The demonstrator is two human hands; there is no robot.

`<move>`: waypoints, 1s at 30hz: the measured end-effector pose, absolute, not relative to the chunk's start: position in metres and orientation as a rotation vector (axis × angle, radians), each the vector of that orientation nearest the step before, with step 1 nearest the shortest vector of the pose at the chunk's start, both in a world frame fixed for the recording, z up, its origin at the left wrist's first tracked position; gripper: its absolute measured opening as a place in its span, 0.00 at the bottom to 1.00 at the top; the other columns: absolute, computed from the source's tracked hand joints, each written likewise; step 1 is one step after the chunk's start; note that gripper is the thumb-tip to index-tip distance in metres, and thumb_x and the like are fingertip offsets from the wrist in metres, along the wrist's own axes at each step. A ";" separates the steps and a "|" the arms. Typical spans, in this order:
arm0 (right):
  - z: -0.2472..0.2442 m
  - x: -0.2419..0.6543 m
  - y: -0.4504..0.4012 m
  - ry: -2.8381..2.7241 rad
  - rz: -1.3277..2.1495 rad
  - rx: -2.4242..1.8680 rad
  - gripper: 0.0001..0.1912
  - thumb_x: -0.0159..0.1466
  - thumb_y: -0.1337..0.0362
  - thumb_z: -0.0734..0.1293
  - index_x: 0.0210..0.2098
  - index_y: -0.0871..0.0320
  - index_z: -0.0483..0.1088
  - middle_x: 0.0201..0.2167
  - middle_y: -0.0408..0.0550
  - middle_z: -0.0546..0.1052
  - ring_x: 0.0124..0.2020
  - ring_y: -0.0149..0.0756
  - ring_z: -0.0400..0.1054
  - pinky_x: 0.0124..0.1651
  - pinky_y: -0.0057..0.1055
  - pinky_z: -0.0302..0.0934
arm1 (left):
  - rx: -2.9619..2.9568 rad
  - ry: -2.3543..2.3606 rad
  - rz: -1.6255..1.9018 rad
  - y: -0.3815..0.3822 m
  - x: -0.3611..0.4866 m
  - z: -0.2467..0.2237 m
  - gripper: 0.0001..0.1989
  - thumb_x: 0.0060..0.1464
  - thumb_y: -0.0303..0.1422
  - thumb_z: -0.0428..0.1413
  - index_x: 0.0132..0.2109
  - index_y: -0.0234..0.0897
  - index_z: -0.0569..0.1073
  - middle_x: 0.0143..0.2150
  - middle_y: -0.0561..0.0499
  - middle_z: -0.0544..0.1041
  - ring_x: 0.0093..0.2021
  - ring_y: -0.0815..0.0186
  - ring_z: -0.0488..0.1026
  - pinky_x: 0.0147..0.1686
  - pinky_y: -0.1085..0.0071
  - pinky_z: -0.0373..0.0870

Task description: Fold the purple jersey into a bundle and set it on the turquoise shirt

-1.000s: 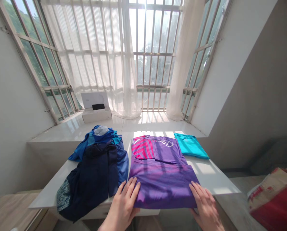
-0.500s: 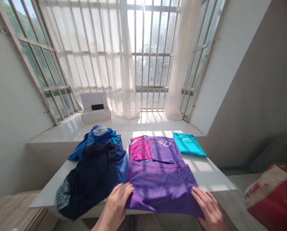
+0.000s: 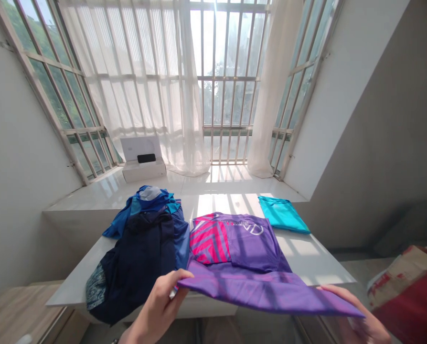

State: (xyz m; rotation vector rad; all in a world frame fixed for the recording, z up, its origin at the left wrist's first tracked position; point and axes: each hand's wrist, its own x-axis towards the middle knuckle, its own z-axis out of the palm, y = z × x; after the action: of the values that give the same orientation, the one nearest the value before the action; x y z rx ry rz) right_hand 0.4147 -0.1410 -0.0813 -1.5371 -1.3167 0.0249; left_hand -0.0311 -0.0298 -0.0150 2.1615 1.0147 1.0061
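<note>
L hand (image 3: 162,298): fingers (image 3: 181,274) pinch the near L corner of the purple shirt (image 3: 252,260), index on top, thumb below. R hand (image 3: 370,327) is at the near R corner; fingers run along the cloth's far side, but cloth & blur hide the thumb, so can't tell if that's a full pinch. Near band is raised off the counter (image 3: 301,260), R end out past the front edge & lower in view than L.

Risks, my guess: uneven pull btwn hands could skew the layers; a weak hold on R could let that corner drop, no counter under it; too much tug toward the body could drag the far part & ruck it up. Fabric looks slick, so slipping's prob. likelier.

Shirt rel. to fingers: near band spans btwn both hands; rest lies beyond them on the counter, flat-ish, pink panel far L, white logo far R.

Further out: navy garment (image 3: 142,267) w/ blue clothes (image 3: 152,198) on L, just beside the shirt; folded teal garment (image 3: 284,214) near its far R corner. Sill (image 3: 188,184) behind has a white box (image 3: 144,172) & black phone-like thing (image 3: 146,158). Red-&-beige bag (image 3: 410,296) off to R, well apart.
</note>
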 end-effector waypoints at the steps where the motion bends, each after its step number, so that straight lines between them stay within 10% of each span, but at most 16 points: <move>1: -0.072 0.415 -0.133 -1.270 0.023 -1.563 0.14 0.64 0.52 0.66 0.43 0.52 0.76 0.41 0.49 0.82 0.44 0.47 0.77 0.49 0.37 0.71 | 2.141 1.012 1.010 -0.023 -0.028 -0.008 0.14 0.68 0.38 0.49 0.42 0.39 0.77 0.32 0.51 0.78 0.30 0.67 0.72 0.33 0.74 0.68; 8: -0.032 0.417 -0.018 -1.458 0.097 -1.860 0.20 0.67 0.48 0.56 0.34 0.55 0.71 0.25 0.46 0.78 0.28 0.40 0.72 0.32 0.32 0.65 | 2.080 1.265 0.969 0.091 0.009 -0.002 0.18 0.64 0.42 0.49 0.34 0.35 0.75 0.26 0.54 0.73 0.27 0.67 0.67 0.28 0.74 0.60; 30: -0.064 0.410 0.054 -1.738 0.088 -2.395 0.16 0.73 0.55 0.54 0.46 0.55 0.69 0.39 0.56 0.83 0.43 0.50 0.79 0.34 0.33 0.58 | 2.139 1.759 0.471 0.159 0.035 -0.050 0.14 0.68 0.40 0.50 0.38 0.40 0.76 0.37 0.48 0.82 0.40 0.60 0.79 0.35 0.72 0.64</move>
State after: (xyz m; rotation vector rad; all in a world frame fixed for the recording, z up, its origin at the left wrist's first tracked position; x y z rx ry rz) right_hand 0.4102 0.0543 -0.0640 -2.3951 -1.7381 0.0877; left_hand 0.0347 0.1588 -0.0496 2.1387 1.7588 0.4714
